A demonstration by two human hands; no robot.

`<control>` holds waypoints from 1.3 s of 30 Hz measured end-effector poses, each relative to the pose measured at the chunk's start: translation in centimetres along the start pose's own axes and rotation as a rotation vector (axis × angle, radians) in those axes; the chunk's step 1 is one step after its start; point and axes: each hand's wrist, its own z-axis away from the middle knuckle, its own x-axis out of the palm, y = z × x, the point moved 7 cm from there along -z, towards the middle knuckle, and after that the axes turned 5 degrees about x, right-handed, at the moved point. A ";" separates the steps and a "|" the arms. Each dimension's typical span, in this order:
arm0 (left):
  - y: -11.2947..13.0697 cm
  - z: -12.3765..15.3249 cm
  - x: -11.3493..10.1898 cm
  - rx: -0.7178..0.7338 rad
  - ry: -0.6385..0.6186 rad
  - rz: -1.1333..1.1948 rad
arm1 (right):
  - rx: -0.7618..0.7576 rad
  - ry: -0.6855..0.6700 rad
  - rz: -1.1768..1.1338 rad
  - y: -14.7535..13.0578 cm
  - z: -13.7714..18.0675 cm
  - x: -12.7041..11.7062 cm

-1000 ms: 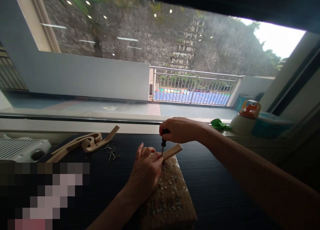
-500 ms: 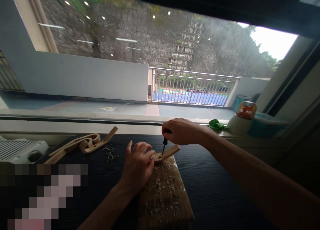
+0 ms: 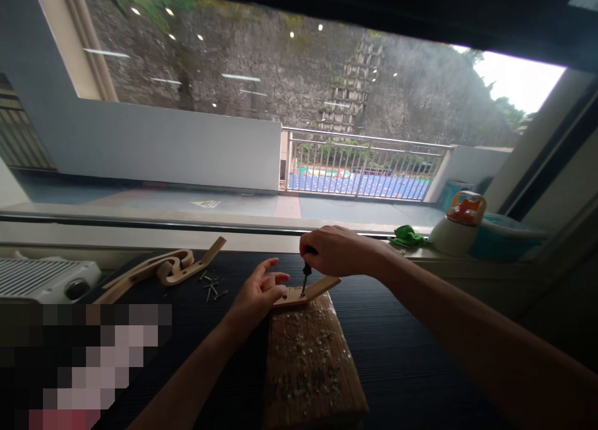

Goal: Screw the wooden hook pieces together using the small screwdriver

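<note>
My right hand (image 3: 329, 249) is wrapped around the dark handle of a screwdriver (image 3: 306, 278), which points down. Its tip meets a screw at the bend of a light wooden strip (image 3: 295, 296) with an angled end rising to the right. That strip lies across the far end of a wooden block (image 3: 311, 361), whose top is dotted with many small metal bits. At the strip's left end is my left hand (image 3: 259, 293), fingers apart and stretched out, thumb beside or touching the wood. A hole shows in the strip near the thumb.
Several loose screws (image 3: 212, 288) lie on the dark table (image 3: 397, 343) beside curved wooden pieces (image 3: 175, 268). A white appliance (image 3: 49, 277) stands at left. On the sill at right are a green cloth (image 3: 408, 235), a white jug (image 3: 453, 234) and a teal box (image 3: 507, 237).
My left hand has slid left along the wooden strip and its fingers have loosened, uncovering more of the strip. My right hand stays on the upright screwdriver. The view has shifted slightly.
</note>
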 end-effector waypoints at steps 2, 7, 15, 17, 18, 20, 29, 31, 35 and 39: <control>-0.2 0.1 0.2 -0.070 -0.091 0.085 | -0.003 -0.010 0.004 -0.1 0.0 0.0; -0.5 0.2 0.2 -0.133 -0.205 0.137 | -0.029 -0.041 0.015 -0.4 0.0 -0.2; -0.4 0.1 0.4 -0.124 -0.200 0.113 | -0.017 -0.169 0.037 -0.4 -0.6 0.2; -0.6 0.1 0.4 -0.118 -0.187 0.099 | 0.015 -0.170 0.063 -0.4 -0.8 0.4; -0.7 0.1 0.3 -0.115 -0.181 0.091 | 0.026 -0.167 0.075 -0.4 -0.8 0.4; -0.8 0.0 0.3 -0.105 -0.178 0.082 | 0.036 -0.158 0.095 -0.4 -0.9 0.5; -0.7 0.1 0.1 -0.106 -0.168 0.065 | 0.065 -0.202 0.080 0.6 -0.4 -0.5; -0.7 0.1 0.1 -0.104 -0.166 0.056 | 0.051 -0.217 0.076 0.4 -0.4 -0.5; -0.8 0.0 0.2 -0.109 -0.167 0.053 | 0.058 -0.229 0.102 0.2 -0.4 -0.2; -0.8 0.0 0.2 -0.108 -0.163 0.056 | 0.076 -0.232 0.116 0.5 -0.3 0.3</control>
